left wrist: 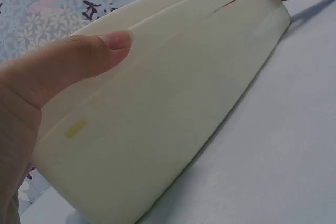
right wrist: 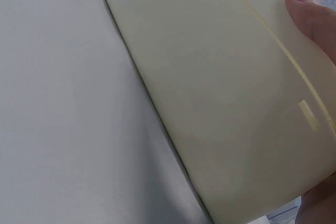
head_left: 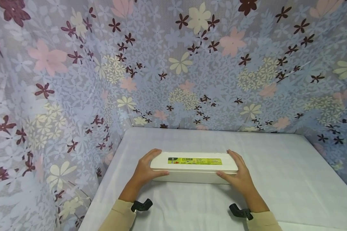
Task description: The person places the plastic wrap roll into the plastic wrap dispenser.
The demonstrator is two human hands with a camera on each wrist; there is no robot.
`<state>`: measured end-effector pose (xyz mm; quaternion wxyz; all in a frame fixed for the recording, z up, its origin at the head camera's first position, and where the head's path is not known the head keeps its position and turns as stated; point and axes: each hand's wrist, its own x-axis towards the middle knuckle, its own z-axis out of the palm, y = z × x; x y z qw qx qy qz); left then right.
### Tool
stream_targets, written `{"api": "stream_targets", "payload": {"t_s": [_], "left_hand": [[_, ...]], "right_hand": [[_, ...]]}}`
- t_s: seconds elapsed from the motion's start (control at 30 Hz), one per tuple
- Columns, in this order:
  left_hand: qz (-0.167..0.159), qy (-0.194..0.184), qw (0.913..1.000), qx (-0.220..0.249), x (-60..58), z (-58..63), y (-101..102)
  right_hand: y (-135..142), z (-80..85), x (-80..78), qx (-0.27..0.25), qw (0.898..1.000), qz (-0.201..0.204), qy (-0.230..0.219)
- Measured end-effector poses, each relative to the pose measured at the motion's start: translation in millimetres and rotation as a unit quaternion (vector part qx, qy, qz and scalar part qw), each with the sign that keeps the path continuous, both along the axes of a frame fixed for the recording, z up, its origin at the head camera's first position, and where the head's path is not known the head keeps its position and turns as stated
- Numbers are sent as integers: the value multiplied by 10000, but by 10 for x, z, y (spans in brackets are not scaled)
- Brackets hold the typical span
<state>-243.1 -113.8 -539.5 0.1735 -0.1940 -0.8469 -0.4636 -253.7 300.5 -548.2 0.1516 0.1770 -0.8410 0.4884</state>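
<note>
A long white cling film box [head_left: 191, 177] lies crosswise on the table, with a yellow-green printed label [head_left: 194, 161] on its lid. My left hand [head_left: 144, 170] grips the left end, thumb along the front and fingers over the far side. At the opposite end my right hand [head_left: 240, 173] holds the box the same way. In the left wrist view the left thumb [left wrist: 79, 59] presses near the lid seam, above a small yellow mark. The right wrist view shows the right thumb [right wrist: 312, 17] against the box's front. The box's inside is hidden.
White cloth covers the table [head_left: 277, 166]. A floral curtain [head_left: 179, 80] hangs behind it and along both sides. Dark wrist mounts [head_left: 141, 205] sit on both wrists, near the beige sleeves.
</note>
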Motion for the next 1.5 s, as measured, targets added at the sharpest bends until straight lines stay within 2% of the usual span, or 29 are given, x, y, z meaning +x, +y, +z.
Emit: {"api": "stream_targets", "payload": {"t_s": [0.5, 0.67, 0.87, 1.17, 1.33, 1.4, 1.5], "left_hand": [[-174, -99, 9998, 19, -8, -19, -3], [-201, 15, 9998, -70, -9, -23, -12], [-253, 202, 9994, -105, -24, -41, -23], [-363, 301, 9986, -236, -6, -103, -81], [-422, -259, 9986, -201, -32, -106, -78], [-431, -580, 9973, -157, -37, -96, -72], [-505, -868, 9949, -32, -34, -78, -63]], "right_hand": [[5, -9, 30, -62, 10000, -16, 38], [36, -58, 28, -239, 9997, 52, -78], [56, -77, 23, -155, 9997, -11, -170], [65, -114, 43, -154, 9996, 222, -75], [66, -96, 46, -331, 9982, 314, -399], [68, -97, 42, -437, 9967, 407, -559], [79, -110, 32, -539, 9948, 522, -686]]}}
